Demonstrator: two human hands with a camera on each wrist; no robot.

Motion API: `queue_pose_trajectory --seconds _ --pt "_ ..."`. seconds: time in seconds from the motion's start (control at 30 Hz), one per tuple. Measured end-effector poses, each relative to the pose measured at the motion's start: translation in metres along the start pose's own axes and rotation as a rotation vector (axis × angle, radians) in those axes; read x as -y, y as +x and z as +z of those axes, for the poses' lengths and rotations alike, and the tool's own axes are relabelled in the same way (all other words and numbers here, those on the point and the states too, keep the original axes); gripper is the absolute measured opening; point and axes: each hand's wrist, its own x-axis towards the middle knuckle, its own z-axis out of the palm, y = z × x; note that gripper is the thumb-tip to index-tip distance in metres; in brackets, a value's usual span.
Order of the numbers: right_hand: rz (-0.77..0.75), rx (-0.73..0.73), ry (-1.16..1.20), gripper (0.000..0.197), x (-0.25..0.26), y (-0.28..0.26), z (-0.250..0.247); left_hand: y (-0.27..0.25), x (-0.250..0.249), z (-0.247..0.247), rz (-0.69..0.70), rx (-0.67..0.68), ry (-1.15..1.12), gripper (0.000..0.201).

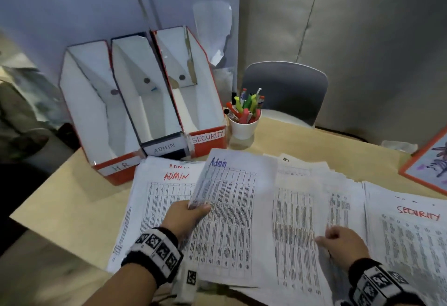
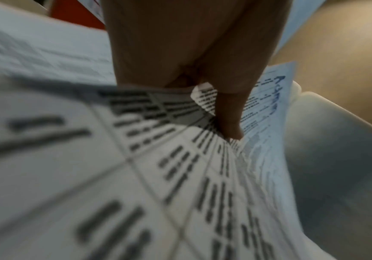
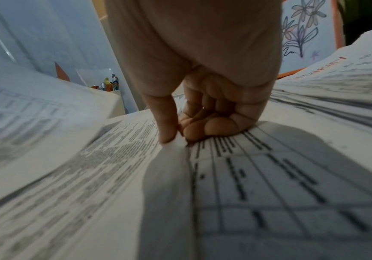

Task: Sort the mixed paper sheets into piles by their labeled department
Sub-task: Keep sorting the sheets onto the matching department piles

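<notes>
One Admin-labelled sheet (image 1: 225, 209) was pinched at its left edge by the left hand (image 1: 186, 216), lifted over the Admin pile (image 1: 154, 196) | light, limp, curls, tears easily; grip an edge | right hand (image 1: 343, 242) pinched a sheet corner right of that pile, on the tabletop (image 1: 72, 204).

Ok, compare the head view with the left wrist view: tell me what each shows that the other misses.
Head view only: the three file boxes labeled HR, ADMIN and SECURITY, the pen cup, the right hand on the middle papers, and the Security pile.

Left wrist view only: a close look at the thumb pressed on the print.

Both: the left hand pinching the sheet marked Admin in blue.
</notes>
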Motion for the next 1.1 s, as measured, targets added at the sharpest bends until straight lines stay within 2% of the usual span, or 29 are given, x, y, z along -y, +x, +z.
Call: queue_pose_trajectory --seconds 0.1,0.23,0.3,0.5,0.57,0.63,0.67,0.73,0.77,0.83,0.9,0.97,1.03,1.1 --pt "0.015 -0.008 0.04 0.024 -0.004 0.004 -0.001 0.001 0.007 -0.044 -0.01 -0.115 -0.029 0.017" --pt "-0.019 -0.007 0.09 0.023 -0.009 0.006 -0.002 0.01 0.033 -0.093 -0.113 -0.282 -0.059 0.026" --pt "-0.033 -0.023 0.1 0.026 -0.012 0.007 -0.004 0.015 0.047 -0.105 -0.136 -0.353 -0.036 0.021" --pt "-0.062 -0.004 0.181 0.01 -0.016 0.007 -0.01 0.031 0.063 -0.11 -0.088 -0.397 0.233 0.024" --pt "-0.074 0.008 0.208 0.011 -0.013 0.002 -0.013 0.035 0.061 -0.103 -0.104 -0.405 0.253 0.038" --pt "-0.067 0.017 0.249 0.014 -0.013 0.0 -0.014 0.033 0.052 -0.094 -0.114 -0.462 0.304 0.064" --pt "-0.064 0.022 0.272 0.016 -0.014 -0.001 -0.014 0.029 0.046 -0.089 -0.071 -0.522 0.339 0.073" --pt "-0.055 0.048 0.313 0.023 -0.016 -0.002 -0.014 0.019 0.027 -0.073 0.117 -0.614 0.43 0.075" --pt "-0.045 0.061 0.336 0.025 -0.018 -0.002 -0.014 0.014 0.017 -0.061 0.223 -0.597 0.424 0.069" --pt "-0.036 0.08 0.403 0.028 -0.018 -0.005 -0.016 0.008 -0.002 -0.03 0.333 -0.421 0.319 0.052" --pt "-0.04 0.072 0.433 0.027 -0.015 -0.009 -0.019 0.007 -0.019 0.004 0.316 -0.216 0.254 0.037" --pt "-0.073 0.067 0.433 0.024 -0.013 -0.014 -0.02 0.013 -0.029 0.032 0.241 -0.064 0.181 0.03" --pt "-0.067 0.092 0.489 0.017 -0.01 -0.019 -0.021 0.02 -0.033 0.054 0.186 0.036 0.189 0.029" --pt "-0.078 0.087 0.486 0.007 -0.013 -0.018 -0.023 0.025 -0.033 0.067 0.186 0.095 0.295 0.031"
